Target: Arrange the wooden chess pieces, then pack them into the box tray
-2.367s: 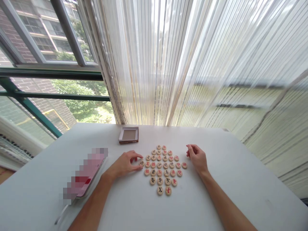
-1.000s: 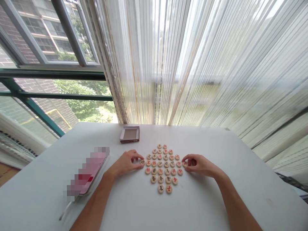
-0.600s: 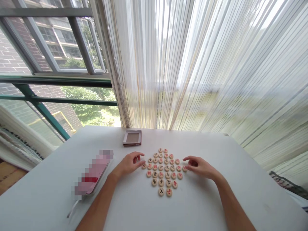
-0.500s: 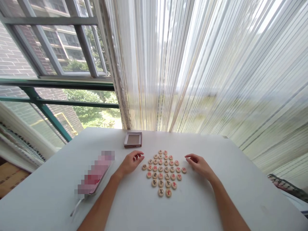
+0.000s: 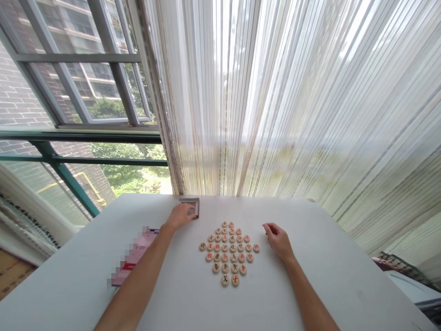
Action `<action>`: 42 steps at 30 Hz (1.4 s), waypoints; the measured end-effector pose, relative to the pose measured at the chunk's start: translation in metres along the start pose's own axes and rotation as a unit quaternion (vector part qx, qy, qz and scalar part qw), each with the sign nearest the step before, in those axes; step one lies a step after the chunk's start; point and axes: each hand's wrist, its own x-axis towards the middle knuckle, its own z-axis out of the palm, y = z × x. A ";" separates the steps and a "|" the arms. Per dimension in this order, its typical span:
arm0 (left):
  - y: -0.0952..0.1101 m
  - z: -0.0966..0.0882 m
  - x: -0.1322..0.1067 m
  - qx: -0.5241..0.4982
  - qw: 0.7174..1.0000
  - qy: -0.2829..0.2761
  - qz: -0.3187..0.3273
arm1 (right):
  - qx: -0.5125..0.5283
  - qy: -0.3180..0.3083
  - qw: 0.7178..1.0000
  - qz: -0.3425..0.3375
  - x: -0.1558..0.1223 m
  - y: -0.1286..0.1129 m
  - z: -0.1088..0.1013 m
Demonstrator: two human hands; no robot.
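Observation:
Several round wooden chess pieces (image 5: 228, 252) with red and black characters lie flat in a tight diamond on the white table (image 5: 193, 303). My left hand (image 5: 181, 215) reaches to the far side of the table and rests on a small brown open box (image 5: 195, 204), covering most of it; its fingers curl over the box. My right hand (image 5: 278, 240) rests on the table just right of the pieces, fingers loosely curled and holding nothing, a little apart from the nearest piece.
A pink phone-like object (image 5: 136, 257), blurred out, lies on the table to the left, partly under my left forearm. Striped sheer curtains (image 5: 275, 101) hang behind the table. A window (image 5: 76, 82) fills the left.
My left hand left the left edge of the pieces and reached forward onto the box. My right hand drew back slightly from the pieces' right edge. The camera tilted up.

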 end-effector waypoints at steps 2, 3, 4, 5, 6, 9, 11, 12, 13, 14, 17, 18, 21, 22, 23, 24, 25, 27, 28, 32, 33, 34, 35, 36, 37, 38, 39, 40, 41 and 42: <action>-0.005 -0.001 0.001 0.018 0.999 -0.042 0.010 | 0.004 -0.006 1.000 0.001 0.000 -0.001 0.000; -0.007 -0.002 0.001 0.025 0.998 -0.059 0.015 | 0.006 -0.009 1.000 0.000 0.001 -0.001 0.000; -0.008 -0.002 0.000 0.030 0.997 -0.071 0.021 | 0.009 -0.012 1.000 0.000 0.001 -0.002 0.000; -0.009 -0.003 -0.001 0.035 0.996 -0.080 0.027 | 0.011 -0.015 1.000 0.000 0.001 -0.003 0.000; -0.009 -0.003 -0.001 0.038 0.995 -0.086 0.033 | 0.013 -0.017 1.000 0.001 0.001 -0.004 0.000; -0.005 -0.005 -0.003 0.042 0.994 -0.085 0.052 | 0.021 -0.023 1.000 0.005 0.000 -0.007 0.001; 0.002 -0.007 -0.004 0.043 0.995 -0.066 0.063 | 0.027 -0.025 0.999 0.008 0.000 -0.009 0.001; 0.007 -0.008 -0.005 0.042 0.995 -0.053 0.069 | 0.031 -0.026 0.999 0.010 -0.001 -0.009 0.001; 0.013 -0.009 -0.005 0.040 0.996 -0.039 0.075 | 0.035 -0.026 0.999 0.013 -0.001 -0.010 0.000; 0.020 -0.010 -0.006 0.038 0.996 -0.026 0.083 | 0.041 -0.025 0.999 0.015 -0.001 -0.010 0.000; 0.048 -0.015 -0.013 0.028 0.993 0.008 0.113 | 0.062 -0.010 0.998 0.022 0.000 -0.015 -0.001; 0.061 -0.017 -0.017 0.023 0.992 0.015 0.127 | 0.072 -0.003 0.997 0.022 0.000 -0.019 -0.001; 0.104 -0.024 -0.037 0.008 0.984 0.022 0.178 | 0.111 -0.011 0.994 0.011 -0.005 -0.043 0.007; 0.120 -0.025 -0.045 0.002 0.979 0.021 0.203 | 0.126 -0.029 0.992 0.004 -0.010 -0.055 0.012; 0.134 -0.026 -0.053 -0.006 0.971 0.025 0.239 | 0.139 -0.051 0.989 0.000 -0.016 -0.067 0.018; 0.148 -0.026 -0.062 -0.012 0.961 0.024 0.274 | 0.160 -0.082 0.984 -0.001 -0.023 -0.080 0.025; 0.159 -0.026 -0.070 -0.015 0.953 0.016 0.302 | 0.215 -0.125 0.969 0.013 -0.031 -0.093 0.033; 0.175 -0.023 -0.084 -0.022 0.940 -0.006 0.340 | 0.293 -0.168 0.940 0.041 -0.047 -0.111 0.047; 0.179 -0.021 -0.090 -0.028 0.935 -0.012 0.354 | 0.309 -0.168 0.935 0.053 -0.054 -0.116 0.053; 0.173 -0.014 -0.110 -0.099 0.932 0.058 0.343 | 0.305 -0.136 0.939 0.078 -0.073 -0.111 0.062; 0.168 -0.012 -0.115 -0.133 0.938 0.102 0.303 | 0.302 -0.138 0.940 0.079 -0.077 -0.107 0.061; 0.163 -0.010 -0.119 -0.174 0.945 0.140 0.240 | 0.296 -0.142 0.941 0.076 -0.082 -0.104 0.060; 0.158 -0.007 -0.123 -0.221 0.947 0.162 0.170 | 0.286 -0.142 0.945 0.069 -0.087 -0.101 0.058; 0.154 -0.004 -0.128 -0.268 0.944 0.157 0.111 | 0.277 -0.138 0.949 0.059 -0.092 -0.100 0.057; 0.150 0.001 -0.132 -0.310 0.940 0.130 0.060 | 0.273 -0.135 0.951 0.049 -0.099 -0.100 0.056; 0.147 0.005 -0.136 -0.341 0.935 0.097 0.021 | 0.273 -0.133 0.952 0.038 -0.105 -0.101 0.056; 0.144 0.010 -0.140 -0.361 0.930 0.074 -0.016 | 0.277 -0.144 0.949 0.034 -0.112 -0.103 0.056; 0.142 0.015 -0.144 -0.370 0.925 0.068 -0.047 | 0.289 -0.168 0.942 0.037 -0.118 -0.106 0.056; 0.139 0.018 -0.147 -0.372 0.923 0.073 -0.070 | 0.310 -0.191 0.930 0.046 -0.124 -0.109 0.057; 0.138 0.021 -0.151 -0.366 0.923 0.079 -0.085 | 0.335 -0.214 0.916 0.058 -0.129 -0.112 0.059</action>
